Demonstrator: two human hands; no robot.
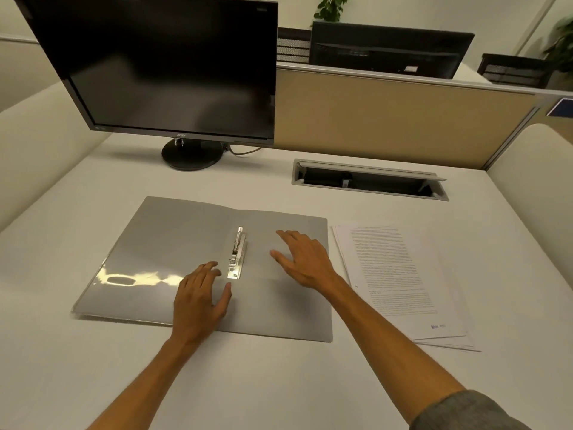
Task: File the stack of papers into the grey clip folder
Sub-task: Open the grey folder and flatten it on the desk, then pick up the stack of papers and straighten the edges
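The grey clip folder (161,243) lies open and flat on the white desk in front of me. Its metal clip (237,252) runs along the spine in the middle. My left hand (200,301) rests on the folder just left of the clip's near end, fingers spread, holding nothing. My right hand (302,259) hovers over the folder's right half with fingers apart and nothing in it. The stack of printed papers (400,280) lies on the desk directly right of the folder, slightly fanned, untouched.
A black monitor (167,66) on a round stand occupies the desk's back left. An open cable hatch (369,180) is sunk into the desk behind the papers. A tan partition (397,119) closes the back; white side panels flank the desk.
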